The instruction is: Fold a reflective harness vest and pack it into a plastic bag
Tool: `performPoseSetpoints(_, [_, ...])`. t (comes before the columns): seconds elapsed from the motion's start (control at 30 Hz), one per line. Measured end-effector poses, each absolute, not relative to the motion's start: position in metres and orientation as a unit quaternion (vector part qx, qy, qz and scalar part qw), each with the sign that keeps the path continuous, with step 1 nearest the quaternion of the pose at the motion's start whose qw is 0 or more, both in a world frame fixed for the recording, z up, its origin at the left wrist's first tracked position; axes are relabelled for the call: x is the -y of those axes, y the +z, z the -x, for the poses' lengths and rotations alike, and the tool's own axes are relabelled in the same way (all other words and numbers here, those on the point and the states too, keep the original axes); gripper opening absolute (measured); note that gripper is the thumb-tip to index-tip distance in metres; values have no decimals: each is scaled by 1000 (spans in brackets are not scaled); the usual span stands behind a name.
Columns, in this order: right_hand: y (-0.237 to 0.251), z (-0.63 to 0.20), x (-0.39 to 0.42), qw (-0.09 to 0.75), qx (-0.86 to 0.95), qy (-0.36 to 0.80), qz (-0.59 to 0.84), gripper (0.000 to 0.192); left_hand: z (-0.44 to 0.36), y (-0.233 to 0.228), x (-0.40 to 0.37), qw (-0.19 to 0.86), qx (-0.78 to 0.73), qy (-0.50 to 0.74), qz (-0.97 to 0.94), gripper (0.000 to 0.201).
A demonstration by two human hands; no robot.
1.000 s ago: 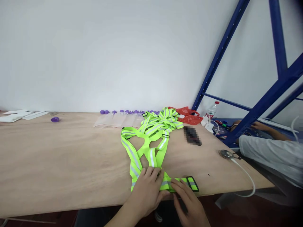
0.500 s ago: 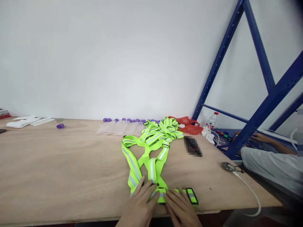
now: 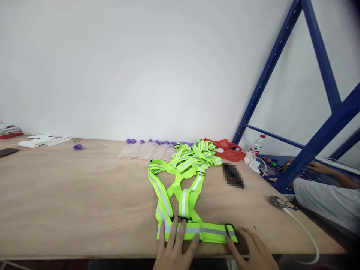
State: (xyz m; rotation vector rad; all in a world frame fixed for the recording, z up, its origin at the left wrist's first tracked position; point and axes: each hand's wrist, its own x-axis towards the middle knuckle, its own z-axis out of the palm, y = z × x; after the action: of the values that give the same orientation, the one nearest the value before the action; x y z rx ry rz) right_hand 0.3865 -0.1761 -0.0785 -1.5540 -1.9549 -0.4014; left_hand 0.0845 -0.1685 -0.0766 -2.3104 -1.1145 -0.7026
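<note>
A neon-yellow reflective strap vest lies spread on the wooden table, its waist band stretched flat along the near edge. My left hand presses flat on the band's left part, fingers spread. At the band's right end my right hand rests on the table, fingertips touching the black buckle. Neither hand grips anything.
Purple caps and clear bags line the back edge, with a red bag and a water bottle. A round metal disc with a white cable lies at right. Another person's sleeve sits under blue racking.
My right hand slid right along the waist band to the buckle, flattening it out. The left hand stayed pressing on the band. The camera tilted upward slightly.
</note>
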Motion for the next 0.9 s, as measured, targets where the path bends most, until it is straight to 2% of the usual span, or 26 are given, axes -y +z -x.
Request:
performPoseSetpoints(0.1, [-77, -368, 173, 346, 655, -95, 665, 37, -93, -76, 174, 153, 445, -226, 853, 90])
performPoseSetpoints(0.23, [-62, -339, 173, 365, 621, -70, 690, 37, -100, -66, 183, 72, 485, -195, 850, 80])
performPoseSetpoints(0.43, [-26, -317, 167, 364, 715, -146, 579, 39, -101, -43, 191, 28, 502, -181, 845, 75])
performPoseSetpoints(0.57, [-1, -276, 158, 395, 777, -215, 440, 21, -107, -38, 192, 32, 513, -187, 837, 70])
performPoseSetpoints(0.73, [-1, -227, 146, 390, 841, -89, 363, 23, -107, -34, 189, -23, 493, -190, 849, 53])
performPoseSetpoints(0.83, [-13, -222, 138, 409, 835, -25, 366, 28, -89, -19, 188, -136, 455, -210, 855, 46])
performPoseSetpoints(0.9, [-21, -226, 133, 411, 830, -10, 376, 27, -73, -8, 187, -242, 417, -270, 834, 36])
